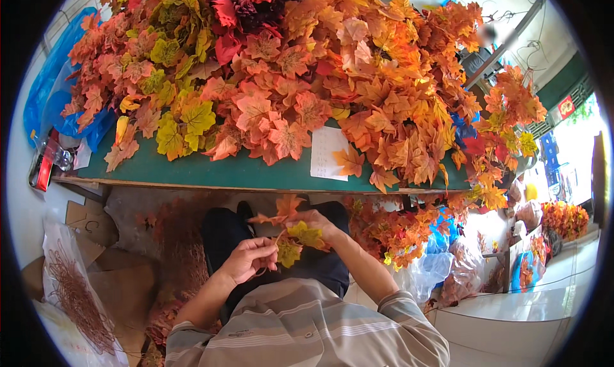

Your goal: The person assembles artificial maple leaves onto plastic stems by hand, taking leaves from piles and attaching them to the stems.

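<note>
Over my lap, my left hand (pixel 252 259) is closed in a pinch at the thin stem of an artificial maple leaf sprig (pixel 306 234). The sprig carries yellow-green leaves and an orange leaf (pixel 288 205) at its far end. On its right side my right hand (pixel 320 225) closes round the sprig, its fingertips partly hidden behind the leaves. Beyond both hands, a big heap of artificial maple leaves (pixel 291 72) in orange, red, pink and yellow-green covers most of the green table (pixel 243 174).
A white paper sheet (pixel 329 153) lies near the table's front edge. At the left, a red-handled tool (pixel 45 165) rests beside a blue plastic bag (pixel 51 92). A bag of brown stems (pixel 73 287) stands lower left. More leaf garlands (pixel 384 236) hang below the table at right.
</note>
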A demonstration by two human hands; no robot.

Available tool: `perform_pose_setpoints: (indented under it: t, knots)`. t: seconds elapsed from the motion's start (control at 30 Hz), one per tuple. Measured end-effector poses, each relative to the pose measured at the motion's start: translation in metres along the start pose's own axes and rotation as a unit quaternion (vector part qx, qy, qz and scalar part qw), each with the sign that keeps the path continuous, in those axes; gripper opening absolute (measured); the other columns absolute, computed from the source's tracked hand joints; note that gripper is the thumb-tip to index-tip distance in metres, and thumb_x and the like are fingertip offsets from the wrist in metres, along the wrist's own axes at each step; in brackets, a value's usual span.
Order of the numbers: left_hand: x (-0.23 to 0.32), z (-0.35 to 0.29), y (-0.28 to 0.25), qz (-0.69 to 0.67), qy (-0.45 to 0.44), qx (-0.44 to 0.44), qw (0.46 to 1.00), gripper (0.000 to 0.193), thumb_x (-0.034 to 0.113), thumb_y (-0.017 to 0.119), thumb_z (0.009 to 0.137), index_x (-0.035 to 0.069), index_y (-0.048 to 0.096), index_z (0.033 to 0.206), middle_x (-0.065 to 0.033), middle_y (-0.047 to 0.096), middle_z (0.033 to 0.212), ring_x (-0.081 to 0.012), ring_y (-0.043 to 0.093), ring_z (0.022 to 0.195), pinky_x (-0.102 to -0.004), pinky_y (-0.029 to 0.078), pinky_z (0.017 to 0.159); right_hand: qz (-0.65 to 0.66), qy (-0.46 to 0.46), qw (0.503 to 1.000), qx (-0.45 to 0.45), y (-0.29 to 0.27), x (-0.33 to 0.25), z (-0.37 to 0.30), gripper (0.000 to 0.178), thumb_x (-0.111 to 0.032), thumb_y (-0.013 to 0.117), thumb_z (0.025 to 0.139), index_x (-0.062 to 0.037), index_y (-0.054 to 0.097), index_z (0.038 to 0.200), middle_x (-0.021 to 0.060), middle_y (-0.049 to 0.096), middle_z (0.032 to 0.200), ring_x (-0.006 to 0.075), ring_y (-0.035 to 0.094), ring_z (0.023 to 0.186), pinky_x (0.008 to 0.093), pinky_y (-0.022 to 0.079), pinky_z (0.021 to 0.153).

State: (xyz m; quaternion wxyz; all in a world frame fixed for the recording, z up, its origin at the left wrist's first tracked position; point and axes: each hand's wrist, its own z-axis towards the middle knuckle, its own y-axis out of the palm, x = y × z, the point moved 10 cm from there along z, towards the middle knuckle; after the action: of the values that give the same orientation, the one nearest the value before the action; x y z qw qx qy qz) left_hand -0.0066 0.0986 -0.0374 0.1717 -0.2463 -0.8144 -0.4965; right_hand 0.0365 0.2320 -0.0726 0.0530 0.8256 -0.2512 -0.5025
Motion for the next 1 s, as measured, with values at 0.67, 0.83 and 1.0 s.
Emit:
perform_pose_setpoints:
  t: [0.67, 0.83, 1.0]
  knots:
    - [0.005, 0.005, -0.031, -0.087, 0.08, 0.078, 0.99, 0.014, 0.009, 0.058, 0.09, -0.001, 0.061, 0.1, -0.0066, 0.063, 0.079, -0.0153, 0.062, 0.063, -0.0285, 0.054, 0.064, -0.253, -0.182, 0.943, 0.117, 0.007, -0.089, -0.045, 0.023, -0.015, 0.067, 0.085, 0.0019, 0.065, 0.101, 0.0062, 0.068, 0.08, 0.0086, 0.063, 0.075, 0.0229, 0.05, 0.068]
    - [0.004, 0.002, -0.047, -0.092, 0.092, 0.068, 0.989, 0.014, 0.011, 0.058, 0.091, 0.0, 0.061, 0.099, -0.0061, 0.063, 0.079, -0.0157, 0.063, 0.066, -0.0285, 0.054, 0.065, -0.365, -0.309, 0.861, 0.171, 0.034, -0.203, -0.063, 0.017, -0.01, 0.069, 0.082, -0.0009, 0.068, 0.096, 0.0047, 0.068, 0.079, 0.0075, 0.061, 0.072, 0.0231, 0.048, 0.067]
    - [0.011, -0.005, -0.051, -0.101, 0.115, 0.065, 0.986, 0.014, 0.011, 0.058, 0.091, 0.0, 0.06, 0.099, -0.0069, 0.062, 0.079, -0.0152, 0.062, 0.066, -0.029, 0.054, 0.066, -0.425, -0.346, 0.812, 0.201, 0.035, -0.266, -0.046, 0.018, -0.013, 0.069, 0.082, -0.0007, 0.069, 0.095, 0.0042, 0.067, 0.074, 0.0069, 0.059, 0.069, 0.0225, 0.047, 0.064]
